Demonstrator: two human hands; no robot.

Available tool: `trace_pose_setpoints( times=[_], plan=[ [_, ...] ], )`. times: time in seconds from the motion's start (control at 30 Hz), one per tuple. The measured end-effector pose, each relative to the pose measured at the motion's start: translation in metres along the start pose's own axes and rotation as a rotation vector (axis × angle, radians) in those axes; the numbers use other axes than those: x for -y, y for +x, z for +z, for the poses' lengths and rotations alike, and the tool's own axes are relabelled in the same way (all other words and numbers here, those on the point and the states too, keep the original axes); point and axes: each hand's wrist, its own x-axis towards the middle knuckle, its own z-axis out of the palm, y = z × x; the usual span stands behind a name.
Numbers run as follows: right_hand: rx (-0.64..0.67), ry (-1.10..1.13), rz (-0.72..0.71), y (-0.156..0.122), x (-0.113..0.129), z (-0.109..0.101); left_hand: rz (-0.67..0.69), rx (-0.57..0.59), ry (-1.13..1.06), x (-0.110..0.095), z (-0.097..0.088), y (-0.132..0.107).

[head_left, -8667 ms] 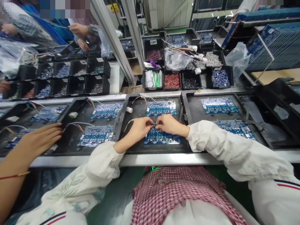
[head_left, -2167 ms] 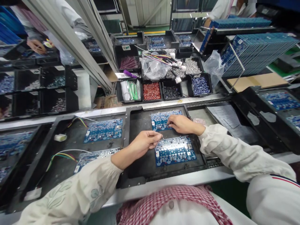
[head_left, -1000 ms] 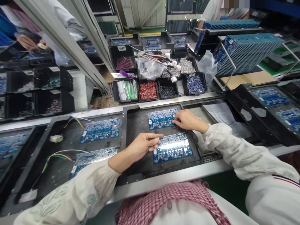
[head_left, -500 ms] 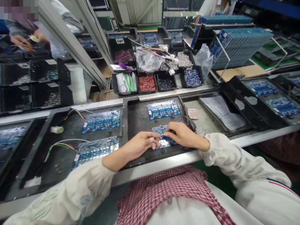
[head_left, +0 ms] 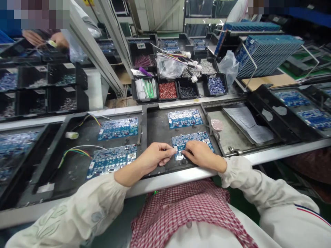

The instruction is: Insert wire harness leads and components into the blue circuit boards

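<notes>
A black carrier tray (head_left: 157,127) in front of me holds two blue circuit boards. My left hand (head_left: 153,158) rests at the left edge of the near board (head_left: 199,139), fingers curled and pinched on something I cannot make out. My right hand (head_left: 198,155) lies over the board's near side, fingertips pressed together at a spot on it close to the left hand's fingertips. The far board (head_left: 184,118) lies untouched behind them.
A second tray (head_left: 77,165) to the left carries two boards with coloured wires. Black bins of small parts (head_left: 168,90) and a bag of wire leads (head_left: 169,65) stand behind. Racked blue boards (head_left: 266,51) are at the right. Paper sheets (head_left: 248,120) lie beside my tray. Another person's hands (head_left: 41,38) work far left.
My right hand left the far board and came down onto the near board beside my left hand. The view has shifted slightly; the trays sit a little farther right.
</notes>
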Motion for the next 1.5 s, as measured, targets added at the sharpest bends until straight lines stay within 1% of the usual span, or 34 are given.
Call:
trace_pose_setpoints(
  times=[0.1,0.2,0.3,0.43,0.5,0.6,0.63,0.7,0.77,0.83,0.93,1.1,1.2,1.33,1.4,1.5],
  plan=[
    [-0.039,-0.036,0.004,-0.002,0.001,0.003,-0.025,0.010,-0.001,0.000,0.000,0.000],
    [-0.056,-0.046,-0.041,-0.003,0.000,0.004,-0.068,0.019,-0.019,-0.001,0.001,0.002],
    [-0.046,-0.044,-0.093,-0.003,-0.002,0.004,-0.074,0.056,-0.018,-0.002,0.002,0.005],
    [-0.021,-0.036,-0.080,-0.002,-0.004,-0.001,-0.059,0.107,-0.004,-0.001,0.007,0.009],
    [-0.053,0.063,-0.057,-0.002,-0.004,-0.007,-0.063,0.112,-0.006,0.000,0.011,0.011],
    [-0.170,0.287,-0.086,-0.002,-0.005,-0.016,-0.052,0.137,0.000,0.000,0.017,0.014],
    [-0.205,0.329,-0.102,-0.003,-0.007,-0.018,-0.050,0.145,-0.002,0.000,0.019,0.014],
    [-0.231,0.332,-0.104,-0.007,-0.011,-0.020,-0.067,0.130,-0.022,-0.002,0.023,0.015],
    [-0.188,0.281,-0.061,-0.012,-0.019,-0.019,-0.098,0.084,-0.054,-0.005,0.025,0.014],
    [-0.094,0.216,-0.023,-0.017,-0.026,-0.015,-0.123,0.054,-0.067,-0.008,0.026,0.012],
    [0.003,0.127,-0.020,-0.021,-0.032,-0.010,-0.128,0.054,-0.034,-0.011,0.026,0.012],
    [0.021,0.093,-0.032,-0.021,-0.031,-0.008,-0.095,0.066,0.058,-0.012,0.025,0.013],
    [0.011,0.133,-0.037,-0.021,-0.032,-0.008,-0.086,0.090,0.020,-0.012,0.025,0.014],
    [0.025,0.176,-0.072,-0.023,-0.033,-0.012,-0.110,0.141,-0.031,-0.010,0.027,0.017],
    [-0.012,0.232,-0.088,-0.023,-0.031,-0.017,-0.124,0.158,-0.012,-0.009,0.031,0.020],
    [-0.159,0.393,-0.109,-0.022,-0.027,-0.025,-0.121,0.212,0.029,-0.009,0.036,0.026]
  ],
)
